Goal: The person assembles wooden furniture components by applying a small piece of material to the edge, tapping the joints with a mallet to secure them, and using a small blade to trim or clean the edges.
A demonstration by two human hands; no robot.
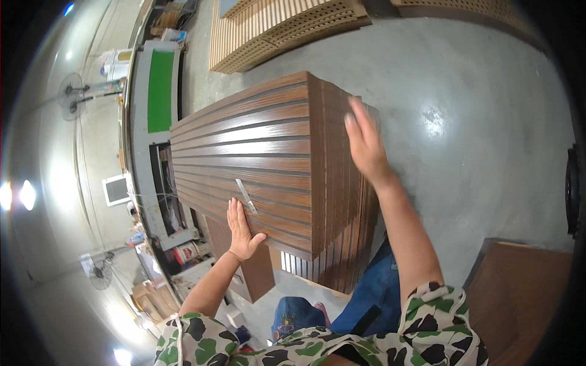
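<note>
A tall stack of brown wood-look slatted panels (268,161) stands before me, dark grooves running along its top panel. My left hand (244,235) lies flat on the near edge of this top panel, fingers stretched out. Just beyond its fingertips rests a slim, pale, knife-like strip (246,196), whose exact kind I cannot make out. At the right end of the stack, my right hand (368,143) is raised, slightly blurred, with its fingers extended. It is beside the panels' ends; whether it touches them I cannot tell. Neither hand holds anything.
Another pile of slatted, perforated boards (281,36) stands at the far side. More brown panels (342,262) sit low in front of my legs. On the left are a machine with a green panel (160,91) and a fan (72,96). A brown board (519,299) is at lower right.
</note>
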